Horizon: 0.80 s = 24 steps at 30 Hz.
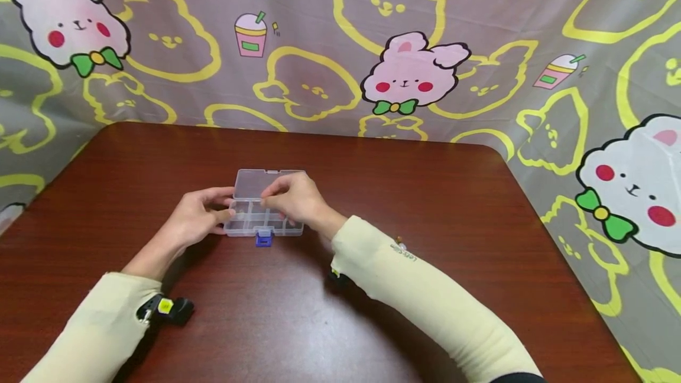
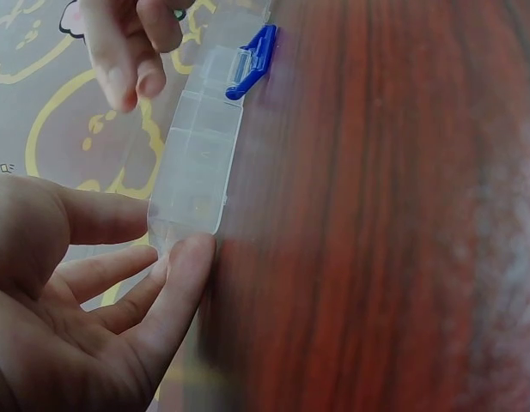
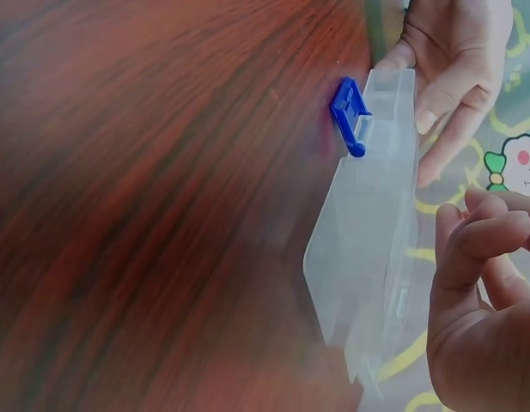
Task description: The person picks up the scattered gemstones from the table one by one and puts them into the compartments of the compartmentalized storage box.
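Note:
A clear plastic compartment box (image 1: 242,231) stands on the table with its lid (image 1: 250,184) raised at the back. Its blue latch (image 1: 260,241) hangs down at the front. My left hand (image 1: 194,217) grips the left end of the box between thumb and fingers, also seen in the left wrist view. Over the box's middle and right compartments is my right hand (image 1: 295,197), its thumb and index fingertips brought close together. In the right wrist view its fingers (image 3: 471,249) are curled beside the box. I cannot tell whether they pinch something small.
Small brown and whitish items (image 1: 400,243) lie on the brown table (image 1: 452,205), partly behind my right sleeve. A curtain (image 1: 319,34) printed with rabbits hangs behind the table and along its sides. A black wrist camera (image 1: 178,310) juts out from the left sleeve.

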Each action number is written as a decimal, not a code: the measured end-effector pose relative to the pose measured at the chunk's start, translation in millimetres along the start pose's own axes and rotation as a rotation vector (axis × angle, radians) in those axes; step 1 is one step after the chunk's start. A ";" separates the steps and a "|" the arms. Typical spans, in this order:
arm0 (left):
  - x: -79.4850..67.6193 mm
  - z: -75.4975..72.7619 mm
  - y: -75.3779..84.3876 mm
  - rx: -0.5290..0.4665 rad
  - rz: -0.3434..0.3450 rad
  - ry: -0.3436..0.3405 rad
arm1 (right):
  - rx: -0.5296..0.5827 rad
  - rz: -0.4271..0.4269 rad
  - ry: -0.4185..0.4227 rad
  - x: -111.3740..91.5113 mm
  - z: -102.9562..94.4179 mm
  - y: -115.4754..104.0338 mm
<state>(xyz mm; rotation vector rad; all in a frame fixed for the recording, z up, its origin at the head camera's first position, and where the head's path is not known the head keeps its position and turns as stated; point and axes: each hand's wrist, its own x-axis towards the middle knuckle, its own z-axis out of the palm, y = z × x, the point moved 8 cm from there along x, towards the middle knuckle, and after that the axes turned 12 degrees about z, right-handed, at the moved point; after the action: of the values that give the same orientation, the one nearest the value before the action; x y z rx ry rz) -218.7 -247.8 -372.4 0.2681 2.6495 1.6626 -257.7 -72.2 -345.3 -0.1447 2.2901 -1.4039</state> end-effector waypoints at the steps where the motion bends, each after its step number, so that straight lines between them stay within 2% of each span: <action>1: 0.2 -0.3 0.1 0.004 0.001 0.001 | 0.002 -0.001 -0.002 -1.7 -2.2 0.8; 18: 0.5 0.2 0.2 0.018 0.011 -0.005 | -0.082 -0.052 -0.064 -46.2 -49.2 24.2; 24: 1.0 1.2 0.5 0.028 0.012 -0.013 | -0.102 -0.023 -0.058 -65.2 -66.1 39.0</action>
<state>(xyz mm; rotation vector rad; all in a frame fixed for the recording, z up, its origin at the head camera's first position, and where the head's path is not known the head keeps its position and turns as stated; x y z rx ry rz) -219.5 -246.5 -372.4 0.2940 2.6692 1.6218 -221.9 21.2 -333.1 -0.2406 2.3198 -1.2777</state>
